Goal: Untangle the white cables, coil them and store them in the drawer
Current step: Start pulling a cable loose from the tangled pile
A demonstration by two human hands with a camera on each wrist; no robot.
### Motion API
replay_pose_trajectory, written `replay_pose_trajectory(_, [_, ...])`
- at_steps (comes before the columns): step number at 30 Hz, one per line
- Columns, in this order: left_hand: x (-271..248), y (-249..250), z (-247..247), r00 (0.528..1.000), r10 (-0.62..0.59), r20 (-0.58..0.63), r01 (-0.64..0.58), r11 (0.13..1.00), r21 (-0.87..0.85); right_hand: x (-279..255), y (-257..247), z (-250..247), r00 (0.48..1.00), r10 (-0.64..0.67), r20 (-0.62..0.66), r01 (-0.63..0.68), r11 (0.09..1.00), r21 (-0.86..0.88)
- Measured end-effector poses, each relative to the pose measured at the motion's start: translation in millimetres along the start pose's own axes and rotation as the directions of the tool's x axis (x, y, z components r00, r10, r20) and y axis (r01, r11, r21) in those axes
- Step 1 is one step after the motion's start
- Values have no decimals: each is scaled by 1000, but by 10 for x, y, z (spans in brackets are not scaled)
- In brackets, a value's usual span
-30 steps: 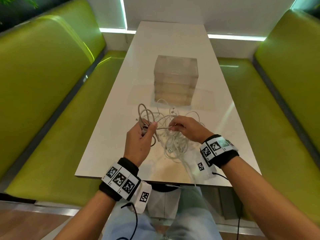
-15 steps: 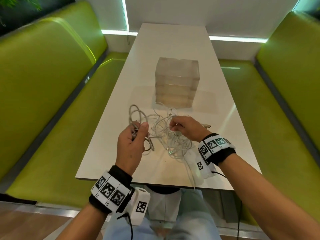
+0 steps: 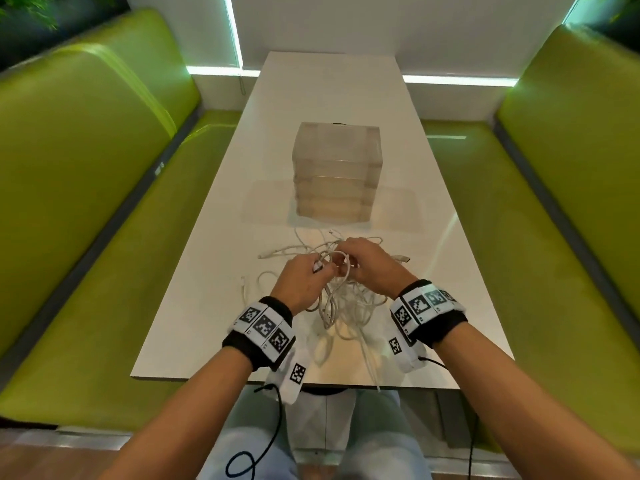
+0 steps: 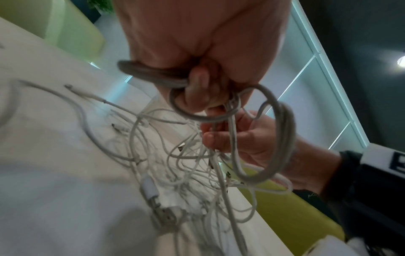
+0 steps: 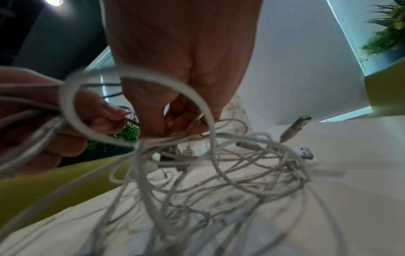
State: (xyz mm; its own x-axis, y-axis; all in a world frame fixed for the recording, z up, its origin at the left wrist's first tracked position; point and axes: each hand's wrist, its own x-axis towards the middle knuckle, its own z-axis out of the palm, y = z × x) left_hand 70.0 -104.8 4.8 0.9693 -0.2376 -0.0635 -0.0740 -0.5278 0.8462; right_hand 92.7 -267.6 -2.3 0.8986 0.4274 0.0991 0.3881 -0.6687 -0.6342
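Head view: I have both hands over the tangle of white cables (image 3: 341, 306), which lies on the tabletop (image 3: 194, 306) at 6 o'clock from the closed clear drawer unit (image 3: 335, 174). My left hand (image 3: 302, 282) has its grip curled round a bundle of loops; my right hand (image 3: 372, 268) pinches strands beside it. One strand trails off the near edge at 6 o'clock; I judge a hard pull could drag it, or the whole mass, off the edge.

Left wrist view: the left grip holds a thicker grey-white coil (image 4: 210, 110), with thin strands running through it towards the right hand. Pulling apart now would likely cinch those crossings into a knot.

Right wrist view: the right fingers (image 5: 175, 121) pinch thin cable under a loop. Loose USB plugs (image 5: 303, 153) at 3 o'clock could snag a loop as it slides past.
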Motion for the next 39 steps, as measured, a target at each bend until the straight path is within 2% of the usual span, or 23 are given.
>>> replay_pose_trajectory(4, [-9,-80,-40,991,-35,-132,29,998,-47,93,-25,66,1000,17,9,-16,991,-136])
replay_pose_trajectory(6, [19,-153,-88,981,-81,-177,64,993,-102,107,-17,88,998,56,-28,-59,992,-113])
replay_pose_trajectory(10, [11,-185,-114,987,-58,-148,44,994,-97,117,0,75,993,116,-30,-119,987,-107])
replay_pose_trajectory(12, [21,-155,-94,984,-58,-169,32,988,-149,126,-7,49,991,132,-39,-135,986,-96])
replay_pose_trajectory(17, [126,-215,-128,952,-207,-225,120,929,-349,89,-41,33,996,86,-7,-86,991,-101])
replay_pose_trajectory(20, [146,-218,-179,943,-236,-234,128,907,-401,60,32,52,999,47,-1,-47,989,-141])
replay_pose_trajectory(24, [131,-142,-269,959,-177,-223,82,922,-379,62,133,48,997,75,-9,-74,952,-296])
replay_pose_trajectory(27, [90,-48,-361,974,-138,-181,59,921,-386,77,214,60,986,164,-9,-156,919,-362])
replay_pose_trajectory(30, [22,27,-481,988,-89,-129,41,943,-331,74,225,20,980,200,-10,-196,952,-234])
replay_pose_trajectory(34, [-164,18,-561,997,-56,-59,44,982,-186,-27,-20,-167,976,198,-94,-183,972,149])
replay_pose_trajectory(36, [-285,5,-559,998,-56,-20,52,985,-162,-143,-221,-266,986,168,-9,-160,950,268])
replay_pose_trajectory(39, [-462,12,-524,988,-36,151,49,995,-83,-329,-517,-296,960,119,255,-209,908,362])
